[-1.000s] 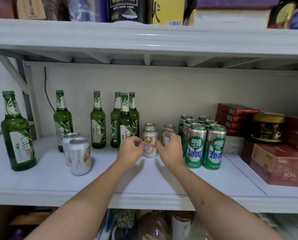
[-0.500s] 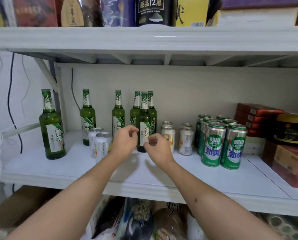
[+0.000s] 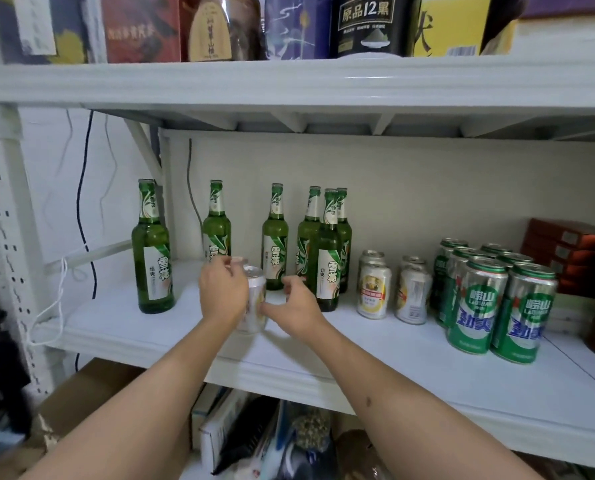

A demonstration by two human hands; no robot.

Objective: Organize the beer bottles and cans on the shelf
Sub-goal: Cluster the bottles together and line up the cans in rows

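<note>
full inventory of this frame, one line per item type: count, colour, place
green glass beer bottles: six, upright, left half of middle shelf, three clustered.
small silver cans: four in pairs, centre; one more between the hands, possibly another hidden behind the left hand.
tall green cans: at least six, packed, right.
red boxes: stack, far right.
white metal shelf: middle tier.
assorted boxes and jars: top shelf.
left hand: grip on the silver can.
right hand: touching the can low down.

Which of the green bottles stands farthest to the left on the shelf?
The lone green bottle near the shelf's left end, left of both hands; the other bottles stand further right, toward the cans.
</note>
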